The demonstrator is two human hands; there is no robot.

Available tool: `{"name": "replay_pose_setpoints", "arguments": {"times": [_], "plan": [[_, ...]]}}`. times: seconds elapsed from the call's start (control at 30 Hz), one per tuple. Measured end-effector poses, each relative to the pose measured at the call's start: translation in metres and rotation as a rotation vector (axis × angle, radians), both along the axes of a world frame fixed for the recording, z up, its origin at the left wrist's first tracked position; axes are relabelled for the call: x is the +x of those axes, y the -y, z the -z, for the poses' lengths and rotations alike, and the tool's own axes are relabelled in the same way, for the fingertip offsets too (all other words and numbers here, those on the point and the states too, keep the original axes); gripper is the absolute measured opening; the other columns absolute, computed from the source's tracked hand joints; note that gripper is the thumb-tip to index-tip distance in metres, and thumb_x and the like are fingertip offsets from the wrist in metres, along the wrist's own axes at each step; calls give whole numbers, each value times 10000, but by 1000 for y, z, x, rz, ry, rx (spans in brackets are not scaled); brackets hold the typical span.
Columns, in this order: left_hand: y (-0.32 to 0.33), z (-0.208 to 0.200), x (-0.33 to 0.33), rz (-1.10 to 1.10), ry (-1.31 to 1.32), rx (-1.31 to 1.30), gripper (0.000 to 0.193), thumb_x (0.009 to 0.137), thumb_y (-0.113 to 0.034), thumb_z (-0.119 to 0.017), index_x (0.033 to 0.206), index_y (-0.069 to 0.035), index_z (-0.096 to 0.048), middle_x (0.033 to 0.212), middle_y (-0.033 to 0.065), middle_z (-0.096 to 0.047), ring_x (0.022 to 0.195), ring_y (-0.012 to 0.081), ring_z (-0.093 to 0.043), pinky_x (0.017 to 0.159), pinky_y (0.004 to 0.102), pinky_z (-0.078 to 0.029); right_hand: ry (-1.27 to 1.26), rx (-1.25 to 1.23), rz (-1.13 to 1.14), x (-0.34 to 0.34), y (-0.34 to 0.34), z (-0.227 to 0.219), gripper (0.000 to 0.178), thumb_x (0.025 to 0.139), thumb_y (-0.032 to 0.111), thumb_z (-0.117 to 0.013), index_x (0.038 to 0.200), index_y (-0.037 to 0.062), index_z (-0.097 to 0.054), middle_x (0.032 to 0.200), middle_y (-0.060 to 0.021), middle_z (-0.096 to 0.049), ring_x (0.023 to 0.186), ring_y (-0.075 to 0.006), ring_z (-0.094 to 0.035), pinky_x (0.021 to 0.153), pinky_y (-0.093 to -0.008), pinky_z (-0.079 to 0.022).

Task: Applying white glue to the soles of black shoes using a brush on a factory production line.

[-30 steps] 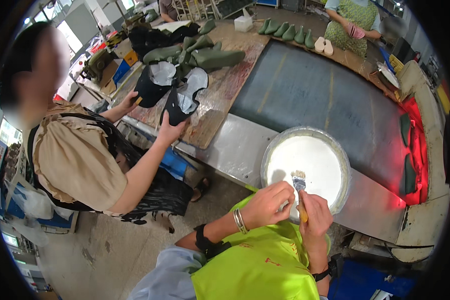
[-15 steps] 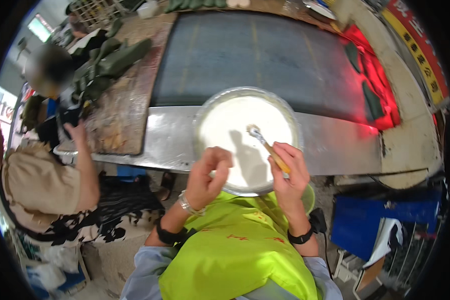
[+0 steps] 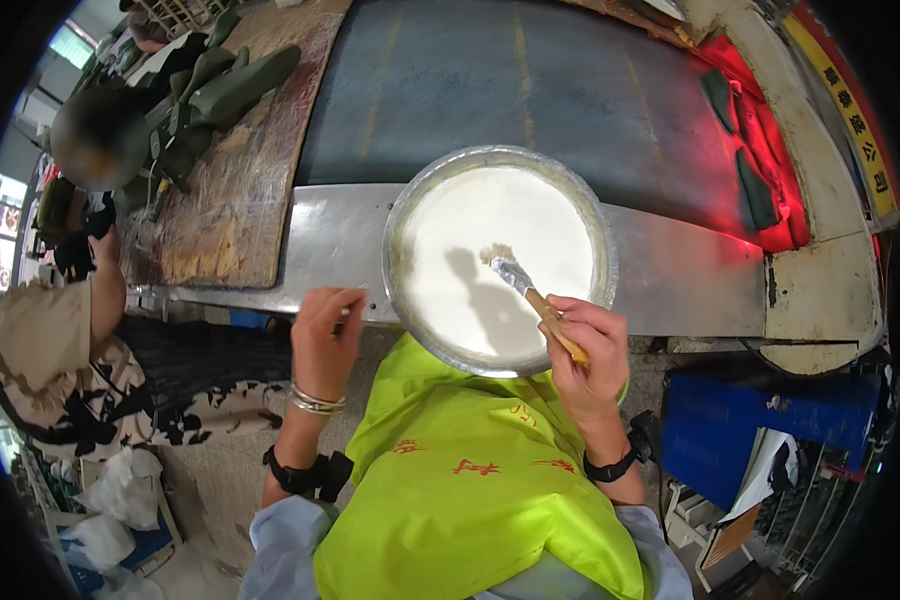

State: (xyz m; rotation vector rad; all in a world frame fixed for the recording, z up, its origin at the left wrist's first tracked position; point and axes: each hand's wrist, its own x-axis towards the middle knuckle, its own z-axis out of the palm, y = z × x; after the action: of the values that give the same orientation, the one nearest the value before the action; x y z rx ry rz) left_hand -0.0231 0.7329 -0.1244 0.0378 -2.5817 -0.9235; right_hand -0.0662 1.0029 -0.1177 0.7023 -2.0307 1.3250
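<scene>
A paintbrush (image 3: 540,302) with a yellowish wooden handle and pale bristles is pinched in my right hand (image 3: 588,355). Its bristles point away from me over a round metal basin (image 3: 395,250) of white liquid (image 3: 440,290); whether they touch the surface, I cannot tell. My left hand (image 3: 325,340) is off the basin's left side, near the metal table edge, its fingers loosely curled. I see nothing in it.
Beyond the basin lies a dark conveyor belt (image 3: 450,90). Red light falls on dark green pieces (image 3: 755,190) at its right. A wooden board (image 3: 220,220) carries more green pieces (image 3: 240,90). Another person (image 3: 50,340) works at my left. A blue bin (image 3: 760,420) stands right.
My left hand has moved left, away from over the basin's near rim. My right hand keeps the brush over the white liquid, its bristles slightly farther left. The view has shifted a little.
</scene>
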Motion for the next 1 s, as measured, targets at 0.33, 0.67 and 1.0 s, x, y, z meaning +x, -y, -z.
{"name": "replay_pose_setpoints", "arguments": {"times": [0.33,0.67,1.0], "plan": [[-82,-50,-37,578,-126,118,262,685,15,-691,936,-57,-679,835,59,-586,778,229,-547,704,321,-425,-185,340,12,11,-9,-18,342,530,-56,-724,837,95,-704,831,-29,-485,712,-189,-557,547,-267,-469],[-89,-44,-29,634,-92,216,187,709,9,-669,890,-39,-657,865,69,-607,815,234,-566,738,328,-422,-289,406,-10,16,-12,-20,377,487,5,-687,857,74,-689,827,-30,-515,743,-197,-566,554,-258,-480],[-89,-42,-22,594,-154,67,185,707,23,-659,866,-46,-597,873,87,-580,816,279,-559,752,358,-424,-439,631,-141,13,-16,-32,288,625,22,-650,911,59,-654,907,-30,-522,781,-190,-560,592,-275,-506]]}}
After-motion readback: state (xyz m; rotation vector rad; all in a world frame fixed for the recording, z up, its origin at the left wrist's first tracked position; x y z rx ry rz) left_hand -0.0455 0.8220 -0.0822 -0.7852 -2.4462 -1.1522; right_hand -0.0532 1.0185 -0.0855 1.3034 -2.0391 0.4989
